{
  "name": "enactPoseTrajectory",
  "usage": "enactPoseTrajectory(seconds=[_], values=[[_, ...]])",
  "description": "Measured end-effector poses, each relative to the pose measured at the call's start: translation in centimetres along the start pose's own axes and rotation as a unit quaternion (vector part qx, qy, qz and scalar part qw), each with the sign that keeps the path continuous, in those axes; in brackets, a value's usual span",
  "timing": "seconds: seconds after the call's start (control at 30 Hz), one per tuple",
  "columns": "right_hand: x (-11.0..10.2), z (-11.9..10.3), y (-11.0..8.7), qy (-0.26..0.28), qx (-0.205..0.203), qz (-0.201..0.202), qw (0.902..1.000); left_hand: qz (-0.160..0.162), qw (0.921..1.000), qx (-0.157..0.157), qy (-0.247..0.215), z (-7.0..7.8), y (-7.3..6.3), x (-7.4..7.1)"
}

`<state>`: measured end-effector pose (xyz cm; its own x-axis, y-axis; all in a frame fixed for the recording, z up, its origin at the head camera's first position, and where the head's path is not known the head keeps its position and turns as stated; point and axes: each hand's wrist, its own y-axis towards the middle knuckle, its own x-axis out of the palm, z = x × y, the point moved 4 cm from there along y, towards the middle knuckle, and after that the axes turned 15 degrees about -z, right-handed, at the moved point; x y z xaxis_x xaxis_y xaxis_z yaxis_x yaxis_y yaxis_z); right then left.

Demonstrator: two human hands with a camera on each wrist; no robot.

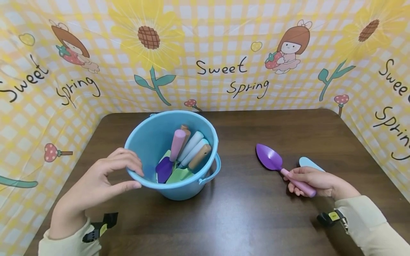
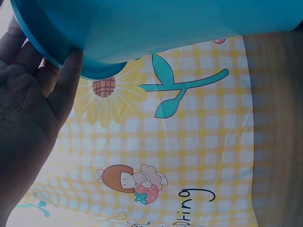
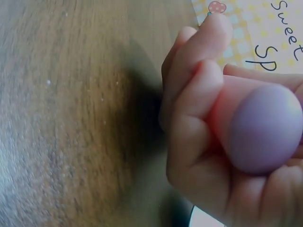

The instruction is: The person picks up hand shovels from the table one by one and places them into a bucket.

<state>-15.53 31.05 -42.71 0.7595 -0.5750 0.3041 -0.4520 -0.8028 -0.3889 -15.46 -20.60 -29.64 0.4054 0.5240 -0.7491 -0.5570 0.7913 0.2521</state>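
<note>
My left hand [image 1: 112, 174] pinches the near-left rim of a light blue bucket [image 1: 184, 190], fingers over the edge and thumb below it on the outside. In the left wrist view the thumb lies against the bucket's wall [image 2: 165, 28]. My right hand [image 1: 315, 181] grips a toy trowel [image 1: 270, 158] by its pink handle, the purple blade pointing up and left. The handle's round end [image 3: 265, 130] faces the right wrist camera, with fingers curled round it. Just behind that hand lies a light blue rounded piece [image 1: 310, 163], partly hidden by the hand.
Inside the bucket lean several tools: a pink handle [image 1: 177, 142], a brown handle [image 1: 200, 156], light blue handles [image 1: 192, 145], a purple blade [image 1: 164, 170] and a green piece [image 1: 179, 175]. The bucket's handle [image 1: 216, 169] hangs at its right. A patterned cloth [image 1: 211, 42] surrounds the dark wooden table [image 1: 240, 220].
</note>
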Motion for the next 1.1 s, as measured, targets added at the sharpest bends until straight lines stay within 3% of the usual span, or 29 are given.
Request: enactPoseTrajectory(seconds=[0.1,0.17,0.4,0.8,0.97,1.03,1.1], values=[[0.0,0.0,0.0,-0.006,-0.001,0.006,1.0,-0.007,0.9998,-0.018,0.0,0.0,0.0,0.0],[0.0,0.0,0.1,-0.009,-0.001,0.008,0.9999,-0.006,0.9999,-0.014,0.001,0.0,-0.1,0.1],[0.0,-0.2,0.0,-0.023,-0.005,0.023,0.9995,0.015,0.999,0.041,0.006,0.0,0.1,0.1],[0.0,-1.6,-0.1,-0.026,-0.023,0.03,0.9989,0.014,0.999,0.041,0.005,-0.1,0.0,0.2],[0.1,-2.4,-0.3,-0.036,-0.027,0.036,0.9983,0.002,1.0,0.001,0.008,0.0,0.0,0.1],[0.1,-2.7,-0.4,-0.04,-0.03,0.036,0.9981,0.001,1.0,0.001,0.008,0.1,0.0,0.1],[0.2,-3.1,-0.4,-0.041,-0.037,0.033,0.9979,0.008,0.9997,0.022,0.009,0.0,0.0,0.1]])
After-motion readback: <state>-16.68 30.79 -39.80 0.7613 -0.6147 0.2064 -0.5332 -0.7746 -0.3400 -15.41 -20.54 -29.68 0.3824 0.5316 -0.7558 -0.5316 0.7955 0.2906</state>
